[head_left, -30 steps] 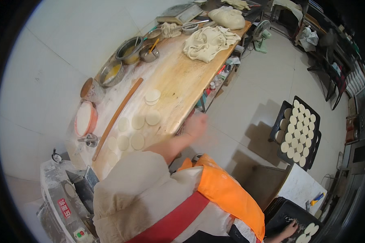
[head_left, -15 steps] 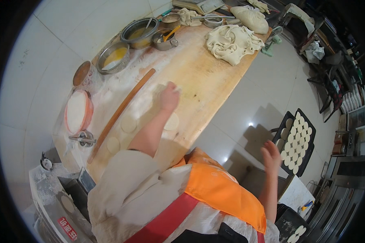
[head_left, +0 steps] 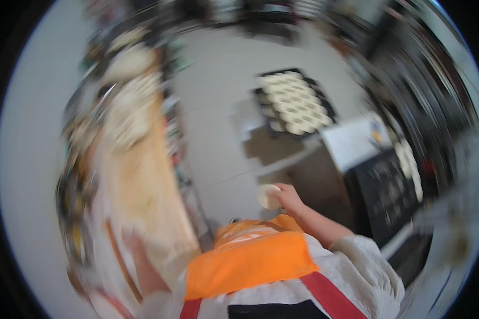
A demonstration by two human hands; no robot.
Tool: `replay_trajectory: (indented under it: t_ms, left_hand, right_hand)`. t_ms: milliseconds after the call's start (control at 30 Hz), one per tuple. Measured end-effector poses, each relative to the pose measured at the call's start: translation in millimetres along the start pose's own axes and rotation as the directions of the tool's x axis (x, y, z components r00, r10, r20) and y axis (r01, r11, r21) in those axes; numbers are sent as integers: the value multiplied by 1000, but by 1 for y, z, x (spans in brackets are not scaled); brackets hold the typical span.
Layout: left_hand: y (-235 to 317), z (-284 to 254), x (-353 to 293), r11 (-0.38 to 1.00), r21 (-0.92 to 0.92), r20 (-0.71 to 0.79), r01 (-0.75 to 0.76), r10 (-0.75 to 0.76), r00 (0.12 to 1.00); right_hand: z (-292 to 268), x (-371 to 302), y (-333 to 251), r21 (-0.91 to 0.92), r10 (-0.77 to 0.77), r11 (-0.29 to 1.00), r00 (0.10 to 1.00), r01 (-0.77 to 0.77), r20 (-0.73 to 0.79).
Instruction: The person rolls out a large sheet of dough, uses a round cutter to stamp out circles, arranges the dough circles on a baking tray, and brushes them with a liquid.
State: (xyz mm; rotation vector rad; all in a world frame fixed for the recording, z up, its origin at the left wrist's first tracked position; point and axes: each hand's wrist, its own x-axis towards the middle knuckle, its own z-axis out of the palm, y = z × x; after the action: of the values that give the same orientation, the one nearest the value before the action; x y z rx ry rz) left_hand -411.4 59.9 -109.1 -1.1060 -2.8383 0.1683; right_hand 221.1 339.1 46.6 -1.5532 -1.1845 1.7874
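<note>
My right hand (head_left: 289, 198) is closed on the edge of a pale round dough disc (head_left: 268, 196), held above the floor in front of the orange apron. Over the wooden worktable (head_left: 143, 186) at the left is my left hand (head_left: 134, 240), smeared by motion, so its fingers do not show clearly. Beside it a long wooden rolling pin (head_left: 122, 260) lies on the floured board. A large heap of pale dough (head_left: 130, 114) rests toward the table's far end.
A dark tray (head_left: 326, 105) covered with several dough discs stands ahead, past the table's right edge. Nearer on the right are a white-topped surface (head_left: 351, 139) and a black tray (head_left: 383, 194) with pale pieces along its far edge. Blurred bowls (head_left: 74, 218) line the table's left side.
The view has swung to the right, bringing the trays nearer the middle. My right hand, with no disc visible in it before, now grips a dough disc. The left stays over the table.
</note>
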Motion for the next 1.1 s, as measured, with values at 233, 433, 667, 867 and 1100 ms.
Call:
replay_trajectory:
  t_ms: [233,433,667,867,1100]
  left_hand:
    - [151,-126,1,993,-67,100,93,-86,991]
    - [309,-199,-23,132,-975,211,177,319,924]
    - [605,-306,-143,40,-984,138,176,792,594]
    - [786,-396,-346,126,-900,172,417,982,74]
    - [818,-406,-408,147,-983,144,112,989,-37]
  right_hand:
    - [-263,-83,-34,323,-211,785,719,528,-662]
    - [-465,-164,47,186,208,739,43,647,-977]
    - [-591,-174,102,281,266,672,131,685,-955]
    - [-505,-170,42,181,-245,827,630,532,-737]
    - [-519,-197,69,143,-96,782,343,607,-934]
